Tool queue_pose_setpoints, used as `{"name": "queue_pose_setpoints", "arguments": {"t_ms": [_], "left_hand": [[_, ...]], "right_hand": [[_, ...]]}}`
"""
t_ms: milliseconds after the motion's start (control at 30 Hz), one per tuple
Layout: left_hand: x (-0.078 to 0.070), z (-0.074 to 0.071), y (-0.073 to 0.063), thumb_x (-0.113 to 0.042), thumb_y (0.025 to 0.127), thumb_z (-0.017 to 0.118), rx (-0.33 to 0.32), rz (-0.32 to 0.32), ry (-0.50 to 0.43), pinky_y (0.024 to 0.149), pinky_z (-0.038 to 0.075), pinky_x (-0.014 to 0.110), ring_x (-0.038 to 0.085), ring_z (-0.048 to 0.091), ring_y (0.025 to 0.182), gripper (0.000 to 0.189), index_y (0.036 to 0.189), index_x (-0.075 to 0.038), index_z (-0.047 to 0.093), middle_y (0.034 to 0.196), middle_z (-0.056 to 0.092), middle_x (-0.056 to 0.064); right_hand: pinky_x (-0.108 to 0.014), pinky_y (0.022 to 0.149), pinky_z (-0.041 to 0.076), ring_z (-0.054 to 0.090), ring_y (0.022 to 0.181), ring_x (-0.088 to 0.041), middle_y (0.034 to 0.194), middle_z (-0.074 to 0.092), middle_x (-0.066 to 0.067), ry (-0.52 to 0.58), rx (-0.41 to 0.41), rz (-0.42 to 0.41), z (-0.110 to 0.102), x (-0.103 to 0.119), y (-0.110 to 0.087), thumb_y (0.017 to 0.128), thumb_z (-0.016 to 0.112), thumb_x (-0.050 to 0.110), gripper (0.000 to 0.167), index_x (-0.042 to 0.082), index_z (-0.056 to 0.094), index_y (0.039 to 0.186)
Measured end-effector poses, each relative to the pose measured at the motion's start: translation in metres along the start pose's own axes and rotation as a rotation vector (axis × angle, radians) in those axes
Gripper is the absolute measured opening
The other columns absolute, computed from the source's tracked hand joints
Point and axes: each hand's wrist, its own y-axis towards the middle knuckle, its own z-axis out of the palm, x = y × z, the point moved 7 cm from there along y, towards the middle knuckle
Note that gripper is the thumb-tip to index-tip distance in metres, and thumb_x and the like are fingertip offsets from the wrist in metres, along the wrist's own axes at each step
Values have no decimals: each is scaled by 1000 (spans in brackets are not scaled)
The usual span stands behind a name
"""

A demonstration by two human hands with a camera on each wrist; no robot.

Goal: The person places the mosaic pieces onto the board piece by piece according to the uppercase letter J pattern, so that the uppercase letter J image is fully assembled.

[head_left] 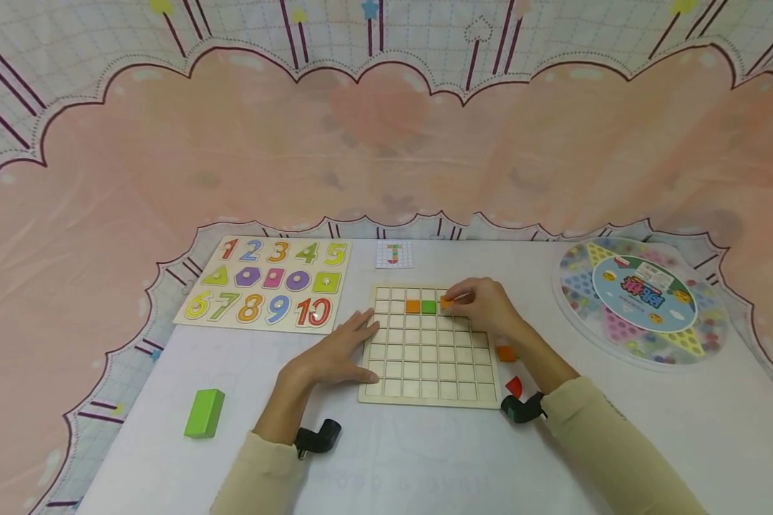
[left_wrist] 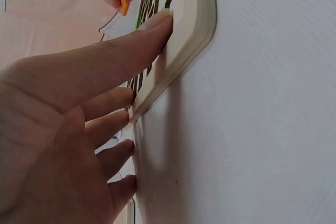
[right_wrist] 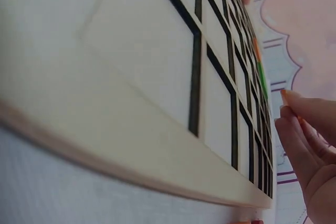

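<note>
A wooden grid board (head_left: 428, 403) lies on the white table. My left hand (head_left: 331, 355) rests on its left side with fingers spread, the thumb on the frame near the front corner. Side by side in an upper row sit an orange square tile (head_left: 413, 307) and a green square tile (head_left: 429, 307). Just right of the green one, my right hand (head_left: 486, 307) pinches another orange tile (head_left: 446, 303) between thumb and fingertips. The left wrist view shows this held orange tile (left_wrist: 124, 6) tilted on edge; fingers mostly cover it in the right wrist view.
Beyond the board lies a card with a letter J (head_left: 394, 254). A number and shape puzzle (head_left: 264, 286) is at left, a green block (head_left: 204, 413) nearer. Right of the board are an orange piece (head_left: 506, 354) and a red piece (head_left: 514, 387); farther right, a round game box (head_left: 644, 304).
</note>
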Motion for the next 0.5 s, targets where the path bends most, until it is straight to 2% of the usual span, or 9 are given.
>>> {"name": "queue_pose_setpoints", "arguments": {"t_ms": [133,367,500], "left_hand": [[-1,1,1,-26,81,85,5,2,4,130,19,56,33,7,163,93,158,-7,37,174,14,7],[-1,1,1,-26,81,85,4,1,2,130,18,57,33,7,163,93,158,-7,37,174,13,6],[-1,1,1,-26,81,85,0,2,1,130,19,57,33,7,163,92,158,-7,37,174,13,6]], "right_hand": [[-39,95,59,70,101,-23,122,74,-10,-8,3,4,4,-2,1,88,80,18,21,12,80,109],[-32,87,54,63,97,-23,114,74,-11,-48,4,20,8,-3,2,89,79,18,22,10,80,110],[-27,81,53,64,92,-21,109,76,-11,-73,-4,1,9,-3,4,88,81,18,22,8,80,108]]}}
